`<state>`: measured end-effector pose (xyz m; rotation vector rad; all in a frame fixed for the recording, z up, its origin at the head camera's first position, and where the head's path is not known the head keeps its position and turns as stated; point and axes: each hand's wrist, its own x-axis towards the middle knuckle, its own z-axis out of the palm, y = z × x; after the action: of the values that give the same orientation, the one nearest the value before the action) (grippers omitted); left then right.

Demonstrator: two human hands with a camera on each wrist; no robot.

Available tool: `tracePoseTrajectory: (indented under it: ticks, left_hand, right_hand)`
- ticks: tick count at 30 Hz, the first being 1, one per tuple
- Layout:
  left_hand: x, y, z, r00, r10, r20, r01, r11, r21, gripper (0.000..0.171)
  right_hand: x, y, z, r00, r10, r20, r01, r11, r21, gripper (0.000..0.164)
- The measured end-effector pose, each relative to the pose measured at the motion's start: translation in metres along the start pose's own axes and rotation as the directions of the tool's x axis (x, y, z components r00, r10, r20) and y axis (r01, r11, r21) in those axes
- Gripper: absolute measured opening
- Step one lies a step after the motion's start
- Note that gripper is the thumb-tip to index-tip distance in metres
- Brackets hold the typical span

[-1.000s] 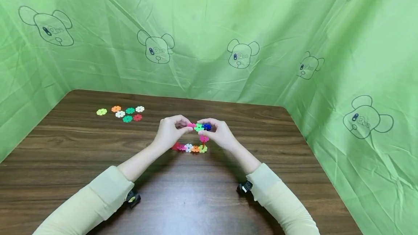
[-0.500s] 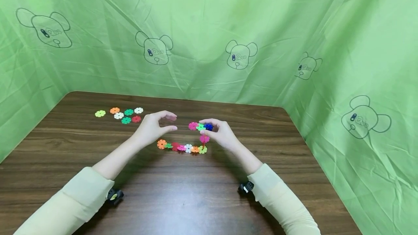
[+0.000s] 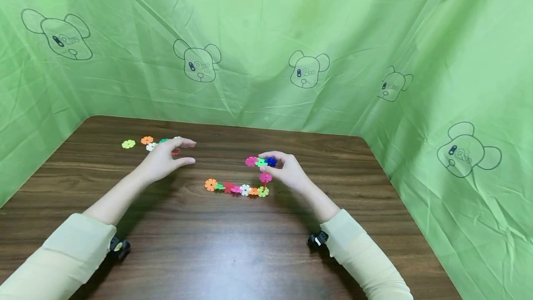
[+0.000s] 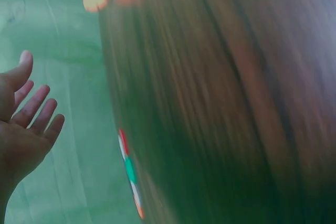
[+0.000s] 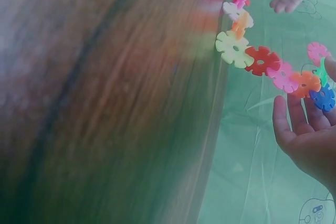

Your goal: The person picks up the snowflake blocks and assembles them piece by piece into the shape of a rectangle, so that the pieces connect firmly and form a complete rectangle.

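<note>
My right hand [image 3: 287, 171] pinches a linked chain of notched, flower-shaped plastic discs near its green disc [image 3: 261, 162] and blue disc [image 3: 270, 161]. A pink end disc [image 3: 251, 161] sticks out to the left of the fingers. From the hand the chain drops through a pink disc [image 3: 265, 178] to a yellow-green disc [image 3: 263, 191], then runs left to an orange disc [image 3: 211, 184]. In the right wrist view a red disc [image 5: 261, 61] and an orange disc [image 5: 306, 84] also show in the rising part. My left hand [image 3: 162, 160], fingers apart and holding nothing, hovers before the loose discs, partly covering them.
Loose discs lie at the table's back left, among them a yellow-green one [image 3: 128, 144], an orange one [image 3: 147, 140] and a white one [image 3: 151, 146]. A green curtain [image 3: 250, 96] stands behind and beside the brown wooden table [image 3: 233, 240].
My left hand has let go of the pink end disc and moved left to the loose discs. The right hand keeps its hold on the chain, nearly in place.
</note>
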<state>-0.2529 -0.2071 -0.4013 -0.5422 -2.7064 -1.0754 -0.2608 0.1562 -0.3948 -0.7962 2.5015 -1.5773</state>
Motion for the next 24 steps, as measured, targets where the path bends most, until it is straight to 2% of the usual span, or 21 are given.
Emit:
tracePoseTrajectory:
  ticks: [7, 12, 18, 24]
  left_hand:
    - [-0.005, -0.035, -0.024, 0.997, -0.033, 0.076, 0.027, 0.997, 0.078, 0.051]
    - [-0.007, -0.061, -0.037, 0.990, -0.050, 0.129, 0.035, 0.992, 0.123, 0.047]
    - [-0.002, -0.087, -0.044, 0.983, -0.113, 0.148, 0.083, 0.977, 0.195, 0.045]
    - [0.004, -0.100, -0.041, 0.969, -0.165, 0.184, 0.124, 0.968, 0.216, 0.038]
  right_hand:
    - [0.000, 0.004, -0.002, 1.000, 0.023, -0.002, -0.023, 1.000, 0.008, 0.030]
    - [0.000, 0.005, -0.002, 1.000, 0.005, -0.007, -0.005, 1.000, 0.001, 0.031]
    - [-0.001, 0.003, -0.002, 1.000, 0.018, -0.008, -0.018, 1.000, -0.003, 0.029]
    - [-0.002, -0.001, -0.003, 1.000, 0.012, 0.011, -0.011, 1.000, -0.016, 0.031]
